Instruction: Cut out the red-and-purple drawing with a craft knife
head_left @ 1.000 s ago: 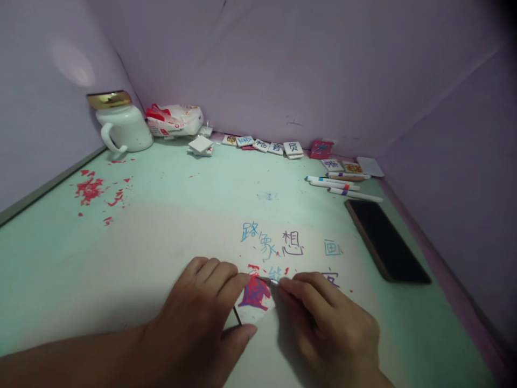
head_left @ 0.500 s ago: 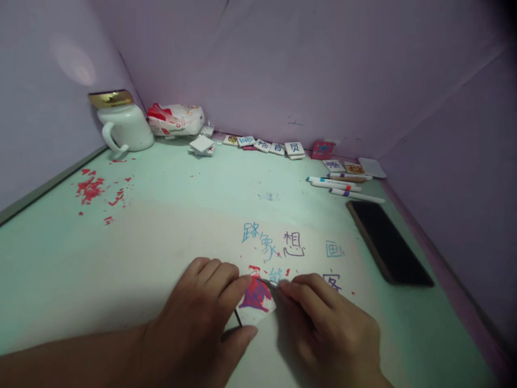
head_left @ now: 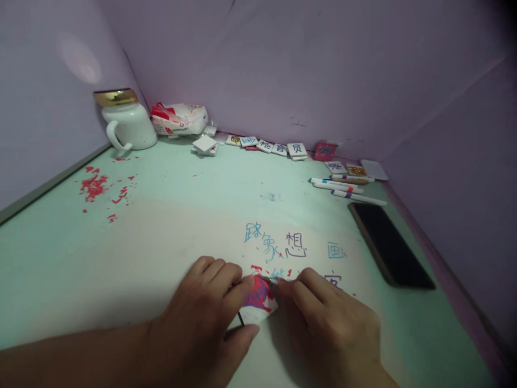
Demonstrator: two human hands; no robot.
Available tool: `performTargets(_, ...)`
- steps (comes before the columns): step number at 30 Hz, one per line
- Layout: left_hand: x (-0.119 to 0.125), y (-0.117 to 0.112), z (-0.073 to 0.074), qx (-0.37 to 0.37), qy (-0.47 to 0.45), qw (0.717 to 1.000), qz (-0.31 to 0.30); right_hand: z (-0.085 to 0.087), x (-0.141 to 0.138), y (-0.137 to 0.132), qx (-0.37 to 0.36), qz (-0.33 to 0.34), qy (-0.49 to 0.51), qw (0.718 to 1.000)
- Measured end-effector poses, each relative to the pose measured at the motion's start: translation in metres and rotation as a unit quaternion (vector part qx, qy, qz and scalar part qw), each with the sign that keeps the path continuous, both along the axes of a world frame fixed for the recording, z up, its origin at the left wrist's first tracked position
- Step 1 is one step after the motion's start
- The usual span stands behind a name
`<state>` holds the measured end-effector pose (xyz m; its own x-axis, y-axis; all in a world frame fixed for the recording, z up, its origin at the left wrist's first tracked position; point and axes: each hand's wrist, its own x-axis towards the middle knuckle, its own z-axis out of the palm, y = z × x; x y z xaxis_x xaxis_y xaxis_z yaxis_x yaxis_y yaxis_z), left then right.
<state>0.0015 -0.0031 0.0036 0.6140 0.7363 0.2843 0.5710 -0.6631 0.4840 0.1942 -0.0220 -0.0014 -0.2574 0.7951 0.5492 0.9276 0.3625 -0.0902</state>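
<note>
A small white tile (head_left: 258, 304) smeared with red and purple lies on the pale green table near its front edge. My left hand (head_left: 202, 318) is closed round the tile, fingers on its left edge and thumb below it. My right hand (head_left: 327, 323) is pinched on a thin metal-tipped tool (head_left: 271, 280) whose tip rests at the tile's upper right corner. Blue and purple characters (head_left: 278, 245) are written on the table just beyond my hands.
A white mug with a gold lid (head_left: 127, 121) and a white-and-red packet (head_left: 180, 118) stand at the back left. Written tiles (head_left: 278, 147) line the back wall. Several markers (head_left: 343, 186) and a black phone (head_left: 390, 245) lie right. Red flakes (head_left: 97, 186) litter the left.
The view has shifted slightly. My hands have closed in a little on the tile and the tool tip has stayed at its upper right corner.
</note>
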Motion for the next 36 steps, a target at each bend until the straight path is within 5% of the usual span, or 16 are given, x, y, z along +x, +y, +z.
performTargets(9, 0.0, 0.0, -0.001, -0.006, 0.02, 1.0, 0.009, -0.013, 0.002, -0.004, 0.033, 0.0, 0.027, 0.999)
performTargets(14, 0.001, -0.001, 0.001, -0.021, 0.017, 0.999, 0.017, -0.014, 0.01, 0.001, 0.016, -0.069, 0.083, 0.994)
performTargets(19, 0.001, -0.001, 0.003, -0.033, 0.019, 0.999, 0.015, -0.015, 0.015, -0.005, -0.032, -0.018, 0.166, 0.985)
performTargets(36, 0.001, 0.001, 0.002, -0.012, -0.003, 1.0, -0.001, -0.011, 0.006, -0.009, -0.008, -0.026, 0.044, 0.999)
